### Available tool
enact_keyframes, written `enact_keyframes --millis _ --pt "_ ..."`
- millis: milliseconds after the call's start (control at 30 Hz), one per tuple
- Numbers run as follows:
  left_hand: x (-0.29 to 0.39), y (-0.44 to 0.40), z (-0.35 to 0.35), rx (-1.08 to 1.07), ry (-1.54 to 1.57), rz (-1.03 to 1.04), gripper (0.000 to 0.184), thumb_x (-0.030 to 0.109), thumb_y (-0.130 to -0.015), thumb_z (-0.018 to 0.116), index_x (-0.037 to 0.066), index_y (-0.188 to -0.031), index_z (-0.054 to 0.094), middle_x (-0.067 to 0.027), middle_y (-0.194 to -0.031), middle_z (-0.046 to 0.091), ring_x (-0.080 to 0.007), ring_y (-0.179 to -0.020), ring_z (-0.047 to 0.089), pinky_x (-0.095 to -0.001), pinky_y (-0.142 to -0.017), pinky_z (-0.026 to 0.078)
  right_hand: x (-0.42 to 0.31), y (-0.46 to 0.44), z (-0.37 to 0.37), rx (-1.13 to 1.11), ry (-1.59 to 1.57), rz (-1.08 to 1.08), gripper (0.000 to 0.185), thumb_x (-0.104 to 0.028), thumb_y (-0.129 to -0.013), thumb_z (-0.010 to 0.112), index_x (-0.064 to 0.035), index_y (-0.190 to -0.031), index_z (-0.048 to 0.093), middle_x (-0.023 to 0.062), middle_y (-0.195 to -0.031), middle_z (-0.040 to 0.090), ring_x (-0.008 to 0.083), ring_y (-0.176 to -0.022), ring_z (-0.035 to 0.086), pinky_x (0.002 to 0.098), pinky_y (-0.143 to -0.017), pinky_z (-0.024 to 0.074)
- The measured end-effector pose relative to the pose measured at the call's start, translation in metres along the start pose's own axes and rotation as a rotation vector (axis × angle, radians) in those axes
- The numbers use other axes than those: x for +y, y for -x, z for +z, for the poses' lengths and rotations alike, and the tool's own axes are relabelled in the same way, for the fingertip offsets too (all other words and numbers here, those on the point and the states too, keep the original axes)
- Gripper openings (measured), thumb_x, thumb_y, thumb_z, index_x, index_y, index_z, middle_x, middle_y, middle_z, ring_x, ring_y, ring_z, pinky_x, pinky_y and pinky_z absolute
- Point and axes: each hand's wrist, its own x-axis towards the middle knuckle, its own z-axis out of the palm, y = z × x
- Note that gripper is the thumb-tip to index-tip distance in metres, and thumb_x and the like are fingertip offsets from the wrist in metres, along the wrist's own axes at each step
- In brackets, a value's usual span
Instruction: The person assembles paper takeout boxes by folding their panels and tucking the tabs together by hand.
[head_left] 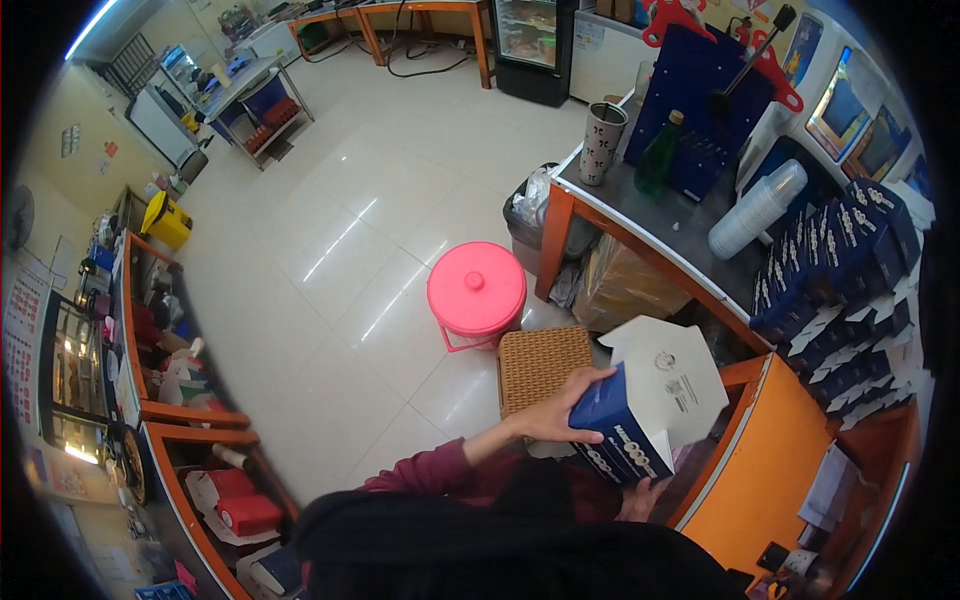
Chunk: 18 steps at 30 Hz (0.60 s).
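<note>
A blue-and-white cardboard box (672, 385) is held in front of me, tilted, with a broad white panel facing up and a blue printed side toward me. My left hand (562, 408) grips its left blue edge, thumb on the printed side and fingers over the top. Lower down, my right hand (641, 497) holds the bottom corner of the printed side; part of that hand is hidden by the box. Close by on the right, many similar blue boxes (835, 255) stand stacked in a leaning row.
A woven stool (545, 365) and a pink lidded bucket (477, 290) stand on the floor. On the dark-topped table (655, 215) are stacked plastic cups (757, 210), a green bottle (657, 155) and a patterned tumbler (603, 145). An orange counter (765, 450) is at right, a shelf unit (195, 415) at left.
</note>
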Motion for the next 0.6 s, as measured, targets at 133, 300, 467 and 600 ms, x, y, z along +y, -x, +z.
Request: enact_keyframes --millis 133,300,467,600 --pt "0.000 -0.041 0.034 -0.129 0.064 0.007 0.103 0.041 -0.084 0.078 0.008 -0.160 0.017 -0.0201 -0.147 0.031 -0.0350 -0.139 0.033 -0.0450 -0.118 0.025 -0.046 0.007 -0.013 0.112 -0.080 0.149 0.085 -0.029 -0.098 0.066 -0.0072 -0.159 0.010 0.0171 -0.153 0.034 0.0298 -0.135 0.043 0.0436 -0.110 0.0398" --pt "0.001 -0.123 0.100 -0.384 0.077 0.082 0.103 0.037 -0.086 0.077 0.011 -0.161 0.011 -0.0252 -0.161 0.015 -0.0402 -0.151 0.016 -0.0466 -0.121 0.020 0.001 -0.026 -0.141 0.152 0.275 -0.254 0.091 -0.036 -0.093 0.071 -0.0075 -0.158 0.013 0.0183 -0.153 0.032 0.0314 -0.137 0.042 0.0452 -0.111 0.0400" --pt "-0.041 -0.207 0.182 -0.631 -0.073 0.271 0.104 0.046 -0.085 0.071 0.011 -0.162 0.010 -0.0273 -0.164 0.012 -0.0431 -0.151 0.010 -0.0542 -0.121 0.015 -0.048 -0.035 -0.154 0.354 0.207 -0.595 0.097 -0.042 -0.089 0.075 -0.0056 -0.156 0.016 0.0197 -0.154 0.031 0.0321 -0.139 0.039 0.0464 -0.113 0.0384" --pt "-0.047 -0.250 0.233 -0.733 -0.055 0.212 0.090 0.016 -0.077 0.073 0.006 -0.156 0.030 -0.0203 -0.153 0.031 -0.0367 -0.147 0.025 -0.0461 -0.120 0.024 -0.050 -0.038 -0.167 0.556 0.151 -0.698 0.093 -0.019 -0.088 0.079 -0.0025 -0.154 0.016 0.0154 -0.151 0.034 0.0301 -0.137 0.041 0.0433 -0.114 0.0371"
